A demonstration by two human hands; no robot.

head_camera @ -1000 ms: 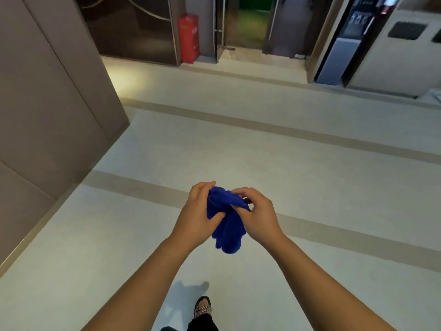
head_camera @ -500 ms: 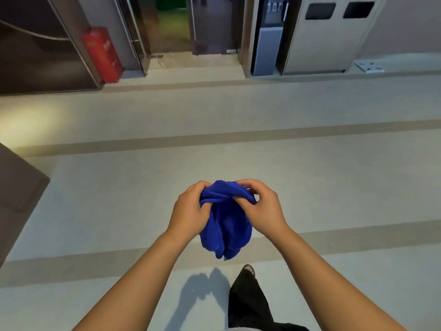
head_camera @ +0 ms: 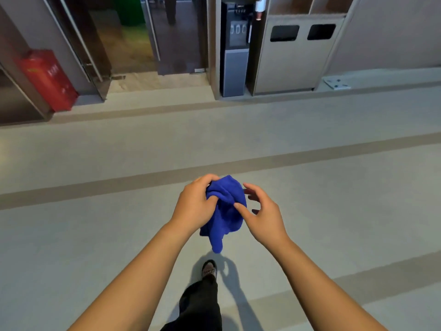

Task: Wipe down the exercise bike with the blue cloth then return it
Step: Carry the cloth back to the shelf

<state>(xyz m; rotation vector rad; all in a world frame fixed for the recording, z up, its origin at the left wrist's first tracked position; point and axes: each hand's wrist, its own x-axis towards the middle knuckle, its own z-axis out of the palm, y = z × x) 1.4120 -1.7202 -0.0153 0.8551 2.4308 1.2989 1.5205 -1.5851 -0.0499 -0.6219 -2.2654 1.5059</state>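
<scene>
1. Low in the centre of the frame, the left hand [head_camera: 194, 204] grips a bunched, fleecy blue cloth [head_camera: 226, 211]. Its fingers [head_camera: 207, 179] curl over the top of the bundle and the thumb presses into the folds.
2. Just to the right, the right hand [head_camera: 262, 216] holds its fingers [head_camera: 250, 187] spread wide and loosely bent, off the fabric; only the thumb tip touches the cloth's right side.
3. The cloth hangs in the air between both hands, one tail drooping toward the pale grey floor [head_camera: 95, 235].
4. Below it show a black trouser leg [head_camera: 200, 304] and a patterned sandal [head_camera: 209, 268].
5. Along the top of the frame stand a red fire cabinet [head_camera: 49, 80] at left, and right of centre a grey water dispenser [head_camera: 235, 56] beside a beige two-slot bin [head_camera: 298, 60].
</scene>
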